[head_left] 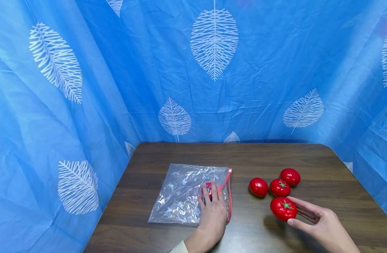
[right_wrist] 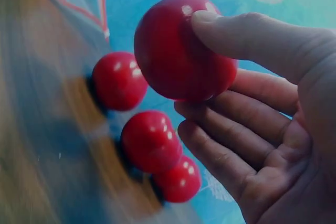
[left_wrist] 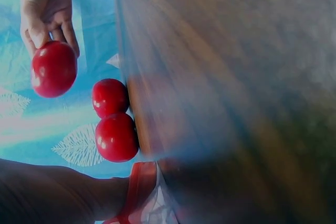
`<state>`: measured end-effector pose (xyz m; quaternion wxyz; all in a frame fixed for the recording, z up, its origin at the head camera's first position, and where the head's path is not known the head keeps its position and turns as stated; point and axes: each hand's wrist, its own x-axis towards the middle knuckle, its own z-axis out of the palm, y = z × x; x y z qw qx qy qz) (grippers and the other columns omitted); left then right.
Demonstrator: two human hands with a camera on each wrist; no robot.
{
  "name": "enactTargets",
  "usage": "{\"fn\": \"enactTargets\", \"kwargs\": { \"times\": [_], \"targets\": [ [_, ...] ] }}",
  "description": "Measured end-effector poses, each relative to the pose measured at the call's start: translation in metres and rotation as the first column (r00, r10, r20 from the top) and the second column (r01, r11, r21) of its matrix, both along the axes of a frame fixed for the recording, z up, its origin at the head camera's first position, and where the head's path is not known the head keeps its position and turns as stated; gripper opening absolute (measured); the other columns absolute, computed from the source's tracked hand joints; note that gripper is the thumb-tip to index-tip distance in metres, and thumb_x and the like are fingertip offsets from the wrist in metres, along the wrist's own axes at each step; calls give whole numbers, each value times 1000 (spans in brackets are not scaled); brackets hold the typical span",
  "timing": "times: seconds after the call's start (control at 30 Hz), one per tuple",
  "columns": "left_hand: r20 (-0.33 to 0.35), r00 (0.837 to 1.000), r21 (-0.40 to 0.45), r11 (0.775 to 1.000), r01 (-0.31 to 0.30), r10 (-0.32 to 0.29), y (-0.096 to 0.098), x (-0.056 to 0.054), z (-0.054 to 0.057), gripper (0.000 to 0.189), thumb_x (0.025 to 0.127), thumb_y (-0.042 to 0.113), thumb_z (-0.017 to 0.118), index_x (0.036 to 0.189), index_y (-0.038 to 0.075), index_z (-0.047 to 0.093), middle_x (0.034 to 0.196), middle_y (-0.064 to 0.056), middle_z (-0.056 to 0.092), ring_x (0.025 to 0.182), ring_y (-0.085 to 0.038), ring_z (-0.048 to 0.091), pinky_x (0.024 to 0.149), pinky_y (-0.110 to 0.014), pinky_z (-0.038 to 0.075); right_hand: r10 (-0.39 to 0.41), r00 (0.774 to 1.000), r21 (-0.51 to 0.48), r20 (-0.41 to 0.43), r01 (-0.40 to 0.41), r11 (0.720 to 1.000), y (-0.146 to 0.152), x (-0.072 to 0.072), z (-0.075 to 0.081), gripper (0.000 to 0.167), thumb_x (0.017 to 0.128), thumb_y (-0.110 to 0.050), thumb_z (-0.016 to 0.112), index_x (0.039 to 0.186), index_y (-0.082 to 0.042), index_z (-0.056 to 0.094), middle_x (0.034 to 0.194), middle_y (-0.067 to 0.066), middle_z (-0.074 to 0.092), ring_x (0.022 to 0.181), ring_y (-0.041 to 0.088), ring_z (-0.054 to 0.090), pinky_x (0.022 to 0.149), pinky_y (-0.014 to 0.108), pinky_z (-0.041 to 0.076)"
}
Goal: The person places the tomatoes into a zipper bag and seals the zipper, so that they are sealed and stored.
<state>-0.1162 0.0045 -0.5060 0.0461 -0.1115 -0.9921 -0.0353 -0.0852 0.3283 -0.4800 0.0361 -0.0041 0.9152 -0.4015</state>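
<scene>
A clear zip bag (head_left: 181, 189) with a red zip edge lies flat on the table, its mouth facing right and parted. One red tomato (head_left: 208, 188) shows inside it, partly covered by my left hand (head_left: 212, 214). That hand holds the bag's upper lip by the mouth, fingers spread over the plastic; its thumb is hard to make out. My right hand (head_left: 323, 223) grips a shiny red tomato (right_wrist: 181, 51) with a green star-shaped top, held above the table between thumb and fingers. Three more tomatoes, a left one (head_left: 258, 187), a middle one (head_left: 279, 188) and a rear one (head_left: 290, 176), sit close together beyond it.
The brown wood-grain table (head_left: 130, 211) has rounded far corners. A blue curtain (head_left: 253, 63) with white leaf prints hangs behind it and on both sides. Between the bag's mouth and the loose tomatoes lies a narrow strip of bare tabletop.
</scene>
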Motion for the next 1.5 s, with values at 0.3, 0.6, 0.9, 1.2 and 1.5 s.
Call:
{"fn": "enactTargets", "kwargs": {
  "times": [0.3,0.6,0.9,1.2,1.5],
  "targets": [
    [-14,1000,-1,1000,5,-5,1,-2,0,72,87,12,89,152,0,61,170,-26,43,153,-58,43,110,-72,51,18,994,-14,-104,-19,1000,-18,-6,12,69,87,-34,95,148,-14,70,145,21,71,111,-19,62,84,20,63],
    [-5,1000,-9,1000,18,-18,1,-1,2,75,86,12,90,154,1,60,171,-26,41,154,-57,42,110,-71,52,63,989,-59,-135,-71,996,-29,-13,25,69,86,-32,96,147,-13,70,145,19,71,114,-15,65,87,18,61],
    [-70,997,-36,999,9,-11,0,0,1,53,99,5,72,151,0,63,167,-26,47,150,-57,47,108,-70,54,129,977,-108,-172,-149,983,-46,-27,35,66,87,-30,95,147,-15,70,143,16,73,115,-3,74,88,23,63],
    [-99,995,-22,1000,13,-15,-1,-1,-1,54,97,6,76,149,-1,63,166,-27,48,149,-57,48,107,-70,55,143,980,-125,-137,-160,979,-61,-43,37,69,88,-31,94,149,-14,68,141,14,74,119,26,78,90,32,66],
    [-68,998,-16,1000,16,-17,-1,-3,-1,60,92,4,81,148,-2,64,167,-28,47,151,-59,46,106,-71,54,164,974,-174,-154,-190,966,-71,-52,34,66,89,-29,93,148,-13,69,142,14,74,121,28,78,94,32,65]
  ]
}}
